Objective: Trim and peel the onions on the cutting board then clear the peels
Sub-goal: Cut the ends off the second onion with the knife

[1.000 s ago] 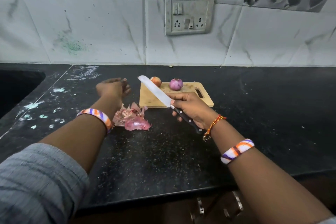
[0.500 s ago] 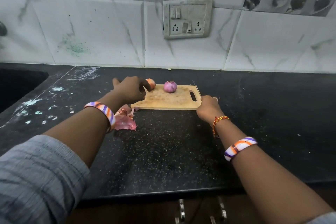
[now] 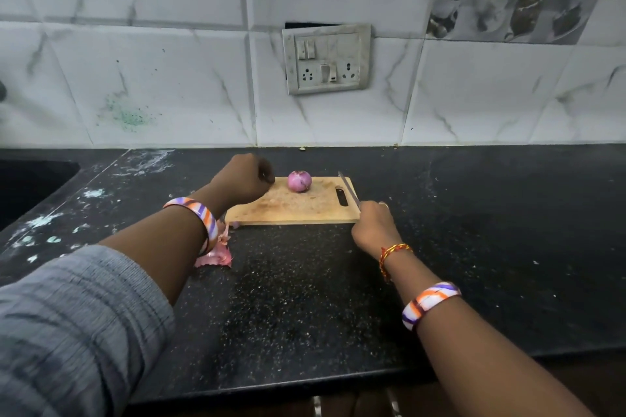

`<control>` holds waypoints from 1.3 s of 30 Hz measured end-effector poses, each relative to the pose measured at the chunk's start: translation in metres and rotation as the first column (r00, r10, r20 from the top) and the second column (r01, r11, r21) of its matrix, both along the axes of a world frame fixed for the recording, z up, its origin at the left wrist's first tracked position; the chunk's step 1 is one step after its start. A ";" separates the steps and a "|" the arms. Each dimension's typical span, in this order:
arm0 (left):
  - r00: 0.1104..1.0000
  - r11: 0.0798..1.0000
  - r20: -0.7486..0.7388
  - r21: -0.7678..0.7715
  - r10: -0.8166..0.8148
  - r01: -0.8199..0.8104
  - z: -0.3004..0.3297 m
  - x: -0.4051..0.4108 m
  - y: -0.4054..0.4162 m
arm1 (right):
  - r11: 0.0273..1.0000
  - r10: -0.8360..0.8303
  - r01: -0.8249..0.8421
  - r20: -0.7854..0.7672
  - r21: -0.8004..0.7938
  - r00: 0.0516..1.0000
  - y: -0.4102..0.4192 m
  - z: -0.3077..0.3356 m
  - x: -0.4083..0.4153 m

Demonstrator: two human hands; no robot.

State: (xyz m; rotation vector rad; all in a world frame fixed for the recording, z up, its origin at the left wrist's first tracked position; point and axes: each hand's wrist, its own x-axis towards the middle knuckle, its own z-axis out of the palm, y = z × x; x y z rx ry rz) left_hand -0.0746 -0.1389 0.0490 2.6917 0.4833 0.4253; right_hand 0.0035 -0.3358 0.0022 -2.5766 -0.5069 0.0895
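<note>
A wooden cutting board (image 3: 298, 210) lies on the black counter. One peeled purple onion (image 3: 299, 180) sits at its far edge. My left hand (image 3: 242, 179) is curled over the board's far left corner, where the brown unpeeled onion lay; the fingers close round that onion and hide it. At the board's right edge my right hand (image 3: 374, 225) grips the handle of a knife (image 3: 349, 188), whose blade lies low along that edge and points away from me. Pink onion peels (image 3: 216, 256) lie on the counter left of the board, partly behind my left wrist.
A dark sink (image 3: 30, 186) opens at the far left of the counter. A switch and socket plate (image 3: 327, 59) is set in the tiled wall behind the board. The counter's front edge (image 3: 305, 386) runs close to me.
My right hand lowered the knife from above the board to the board's right edge. My left hand reached from beside the peels to the brown onion and closed over it.
</note>
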 end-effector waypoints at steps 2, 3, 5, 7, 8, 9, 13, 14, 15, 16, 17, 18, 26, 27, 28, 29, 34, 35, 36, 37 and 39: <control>1.000 1.000 -0.015 -0.020 -0.010 0.010 0.003 0.008 -0.004 | 0.999 0.013 -0.014 0.021 0.029 1.000 -0.004 0.005 0.002; 1.000 0.999 -0.022 -0.032 -0.009 0.009 0.006 0.011 -0.007 | 0.999 0.025 -0.026 0.032 0.039 0.999 -0.006 0.007 0.004; 1.000 0.999 -0.022 -0.027 -0.018 0.017 0.011 0.018 -0.013 | 0.997 0.043 -0.046 0.058 0.054 0.997 -0.009 0.013 0.006; 0.999 0.999 -0.017 -0.009 -0.036 0.036 0.016 0.024 -0.020 | 0.996 0.052 -0.058 0.078 0.071 0.996 -0.013 0.019 0.008; 0.999 0.999 -0.020 -0.011 -0.043 0.043 0.018 0.026 -0.024 | 0.995 0.058 -0.065 0.085 0.079 0.995 -0.014 0.021 0.009; 0.998 0.999 -0.025 -0.015 -0.053 0.052 0.020 0.028 -0.026 | 0.994 0.064 -0.072 0.091 0.085 0.994 -0.014 0.024 0.009; 0.996 0.997 -0.042 -0.013 -0.081 0.080 0.025 0.034 -0.032 | 0.990 0.071 -0.083 0.103 0.113 0.992 -0.019 0.026 0.011; 0.996 0.997 -0.045 -0.008 -0.083 0.082 0.025 0.035 -0.032 | 0.989 0.072 -0.084 0.104 0.118 0.992 -0.019 0.026 0.011; 0.995 0.996 -0.049 -0.002 -0.085 0.085 0.025 0.036 -0.032 | 0.990 0.071 -0.083 0.102 0.118 0.992 -0.020 0.024 0.013; 0.995 0.997 -0.056 0.000 -0.083 0.083 0.024 0.038 -0.031 | 0.990 0.070 -0.081 0.101 0.119 0.992 -0.020 0.022 0.014; 0.994 0.996 -0.063 0.001 -0.084 0.085 0.023 0.040 -0.030 | 0.990 0.063 -0.075 0.095 0.120 0.993 -0.020 0.020 0.016; 0.994 0.996 -0.069 0.002 -0.086 0.086 0.021 0.042 -0.029 | 0.991 0.055 -0.065 0.091 0.120 0.994 -0.020 0.017 0.017; 0.994 0.997 -0.085 0.037 -0.066 0.070 -0.004 0.061 -0.014 | 0.995 0.046 -0.049 0.036 0.083 0.998 -0.010 0.001 0.030; 0.994 0.997 -0.092 0.041 -0.057 0.061 -0.006 0.065 -0.011 | 0.996 0.045 -0.047 0.032 0.079 0.998 -0.007 -0.001 0.034; 0.994 0.998 -0.098 0.045 -0.046 0.051 -0.010 0.068 -0.008 | 0.996 0.046 -0.048 0.029 0.076 0.999 -0.005 -0.002 0.037; 0.994 0.998 -0.103 0.047 -0.035 0.040 -0.014 0.071 -0.005 | 0.996 0.044 -0.046 0.023 0.078 0.999 -0.004 -0.004 0.039; 0.983 1.000 -0.184 0.001 -0.010 0.010 -0.042 0.102 0.008 | 0.993 -0.023 0.024 -0.008 0.114 1.000 0.010 -0.012 0.058; 0.980 1.000 -0.198 -0.026 -0.012 0.007 -0.047 0.109 0.009 | 0.992 -0.034 0.036 -0.014 0.121 0.999 0.013 -0.014 0.061; 0.978 0.999 -0.210 -0.033 -0.012 0.005 -0.051 0.115 0.009 | 0.991 -0.043 0.044 -0.015 0.124 0.999 0.016 -0.016 0.064; 0.977 1.000 -0.215 -0.013 -0.013 0.010 -0.055 0.122 0.011 | 0.990 -0.053 0.054 -0.013 0.129 0.999 0.019 -0.017 0.068; 0.984 0.999 -0.176 0.032 -0.019 0.025 -0.058 0.131 0.012 | 0.988 -0.072 0.072 -0.003 0.139 0.997 0.022 -0.020 0.073</control>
